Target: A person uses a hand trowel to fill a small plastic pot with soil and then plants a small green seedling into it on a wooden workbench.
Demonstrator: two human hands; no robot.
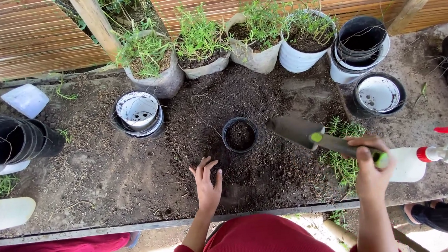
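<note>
Right hand [370,156] fisted around trowel [325,140] handle; blade points up-left toward small black pot [240,135], its long axis slanting that way. Left hand [207,182] flat, fingers spread on soil, just below the pot and nearer it.

I see no labels, signs or screens. Just right of my right hand [369,170] lies a white spray bottle [408,164] with a red trigger; far left of my left hand [207,184] lies a white plastic jug [2,214].
</note>
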